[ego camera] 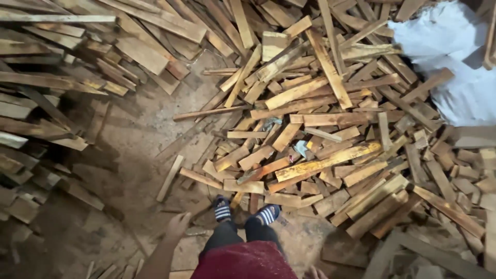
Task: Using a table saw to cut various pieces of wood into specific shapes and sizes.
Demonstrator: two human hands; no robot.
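1. Head view, overall: a dirt floor (129, 155) is seen from above, strewn with a large pile of wood offcuts (320, 119) that fills the middle and right of the scene.
2. Head view, left hand (178, 225): it is seen at the near left, hanging beside the leg above bare floor. Nothing is held. The fingers appear loosely curled together, though the blur prevents a firmer reading.
3. Head view, right hand (313, 273): only a sliver is shown at the near edge, right of the dark red garment (243, 263). Whether its fingers are spread or pressed together cannot be told.
4. Head view, feet: two striped slide sandals (222, 209) are planted at the near edge of the pile, the toes touching or just beside the nearest offcuts.
5. Head view, nearest pieces: a short pale plank (170, 178) lies alone on the floor, far and slightly left of the left hand. A long yellowish board (325, 163) lies across the pile, to the right of and beyond the feet.
6. Head view, surroundings: stacked longer boards (36, 103) are ranged along the left side, and a white sack (454, 62) lies at the far right, partly overlaid by offcuts.
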